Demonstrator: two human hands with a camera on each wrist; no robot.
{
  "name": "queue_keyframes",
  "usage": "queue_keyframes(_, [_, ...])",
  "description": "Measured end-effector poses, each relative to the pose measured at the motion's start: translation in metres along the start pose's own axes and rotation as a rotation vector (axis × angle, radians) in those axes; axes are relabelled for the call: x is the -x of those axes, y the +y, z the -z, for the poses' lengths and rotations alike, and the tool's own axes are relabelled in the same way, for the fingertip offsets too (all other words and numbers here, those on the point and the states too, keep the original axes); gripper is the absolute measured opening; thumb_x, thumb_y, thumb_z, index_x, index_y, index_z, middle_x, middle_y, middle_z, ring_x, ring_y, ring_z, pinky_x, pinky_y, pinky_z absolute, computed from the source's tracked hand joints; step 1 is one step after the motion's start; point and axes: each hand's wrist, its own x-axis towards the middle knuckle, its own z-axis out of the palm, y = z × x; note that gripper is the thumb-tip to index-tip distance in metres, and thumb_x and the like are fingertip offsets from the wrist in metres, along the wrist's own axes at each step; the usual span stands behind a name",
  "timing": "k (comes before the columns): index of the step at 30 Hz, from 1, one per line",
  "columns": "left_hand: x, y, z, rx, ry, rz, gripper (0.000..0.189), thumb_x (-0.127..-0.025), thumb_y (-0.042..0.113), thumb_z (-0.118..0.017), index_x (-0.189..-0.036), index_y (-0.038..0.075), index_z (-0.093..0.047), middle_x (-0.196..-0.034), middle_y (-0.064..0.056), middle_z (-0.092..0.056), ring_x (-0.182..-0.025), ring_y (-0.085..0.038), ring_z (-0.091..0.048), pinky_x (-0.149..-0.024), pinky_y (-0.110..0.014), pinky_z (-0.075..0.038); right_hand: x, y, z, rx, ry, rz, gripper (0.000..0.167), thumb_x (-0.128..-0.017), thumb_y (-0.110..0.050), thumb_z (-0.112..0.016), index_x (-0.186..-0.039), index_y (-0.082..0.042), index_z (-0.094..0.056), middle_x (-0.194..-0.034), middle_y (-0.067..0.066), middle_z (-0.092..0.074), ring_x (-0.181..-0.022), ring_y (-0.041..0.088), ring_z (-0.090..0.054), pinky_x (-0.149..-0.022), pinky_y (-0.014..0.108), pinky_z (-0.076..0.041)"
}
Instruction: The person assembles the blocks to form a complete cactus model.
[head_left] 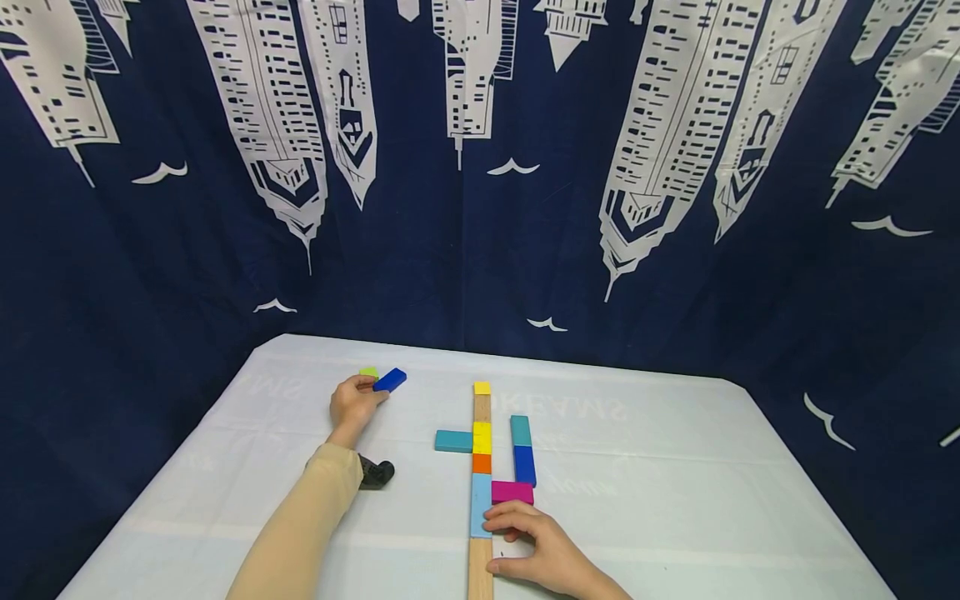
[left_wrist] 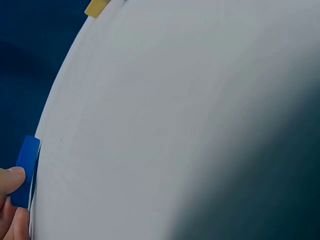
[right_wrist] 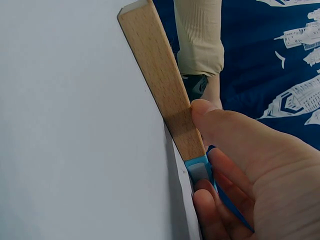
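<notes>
My left hand [head_left: 352, 408] pinches a dark blue block [head_left: 391, 380] near the table's far left, thumb on it in the left wrist view. Just behind the fingers is a lime green block [head_left: 368, 372], partly hidden. My right hand [head_left: 546, 550] rests at the right side of a row of blocks. Its index finger touches the light blue block [head_left: 482, 504], while the thumb is against the long wooden block [right_wrist: 160, 75]. Beyond them the row runs through an orange block [head_left: 482, 463], a yellow block [head_left: 482, 437], a wooden block [head_left: 482, 408] and a yellow end block [head_left: 482, 388].
A teal block [head_left: 453, 442] juts left from the row; a magenta block [head_left: 512, 493] juts right. Beyond the magenta one, a blue block [head_left: 524, 465] and another teal block [head_left: 520, 430] lie end to end. A black strapped device [head_left: 377, 473] is on the left wrist.
</notes>
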Motion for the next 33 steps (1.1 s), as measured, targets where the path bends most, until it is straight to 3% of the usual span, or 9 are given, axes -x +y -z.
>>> queue_keyframes(10, [0.011, 0.005, -0.003, 0.026, -0.011, 0.013, 0.04, -0.071, 0.021, -0.081, -0.106, 0.004, -0.069, -0.102, -0.014, -0.068, -0.095, -0.029, -0.062, -0.084, -0.039, -0.045, 0.004, 0.036, -0.006, -0.001, -0.007, -0.016, 0.036, -0.081, -0.025, -0.075, -0.112, -0.01, -0.065, -0.119, 0.006, -0.059, -0.102, 0.013, -0.056, -0.08, 0.025, -0.051])
queue_keyframes(17, [0.024, 0.009, -0.014, 0.051, -0.038, -0.008, 0.037, -0.07, 0.019, -0.081, -0.101, 0.004, -0.07, -0.096, -0.012, -0.069, -0.09, -0.026, -0.064, -0.08, -0.038, -0.047, 0.004, 0.03, -0.005, 0.012, 0.002, -0.001, 0.036, -0.079, -0.016, -0.076, -0.111, -0.004, -0.065, -0.117, 0.014, -0.059, -0.1, 0.02, -0.057, -0.079, 0.027, -0.052])
queue_keyframes(22, [0.038, 0.016, -0.021, 0.064, -0.054, -0.032, 0.036, -0.068, 0.018, -0.083, -0.098, 0.003, -0.07, -0.092, -0.011, -0.07, -0.086, -0.024, -0.065, -0.077, -0.037, -0.048, 0.001, 0.011, -0.002, 0.006, -0.002, -0.005, 0.034, -0.078, -0.009, -0.075, -0.109, 0.002, -0.064, -0.114, 0.02, -0.059, -0.099, 0.023, -0.057, -0.079, 0.028, -0.052])
queue_keyframes(27, [0.052, 0.02, -0.027, 0.087, -0.049, -0.054, 0.035, -0.067, 0.018, -0.084, -0.096, 0.003, -0.07, -0.088, -0.009, -0.07, -0.083, -0.023, -0.064, -0.074, -0.036, -0.049, -0.001, -0.002, 0.001, -0.002, -0.01, -0.019, 0.033, -0.079, -0.009, -0.075, -0.108, 0.002, -0.065, -0.114, 0.02, -0.059, -0.098, 0.022, -0.057, -0.079, 0.029, -0.052])
queue_keyframes(33, [0.063, 0.018, -0.037, 0.107, -0.032, -0.088, 0.033, -0.066, 0.018, -0.084, -0.094, 0.004, -0.071, -0.085, -0.007, -0.07, -0.08, -0.021, -0.065, -0.072, -0.034, -0.048, 0.0, -0.001, 0.001, -0.008, -0.012, -0.028, 0.033, -0.079, -0.01, -0.075, -0.108, 0.001, -0.065, -0.115, 0.019, -0.059, -0.099, 0.023, -0.057, -0.079, 0.029, -0.052])
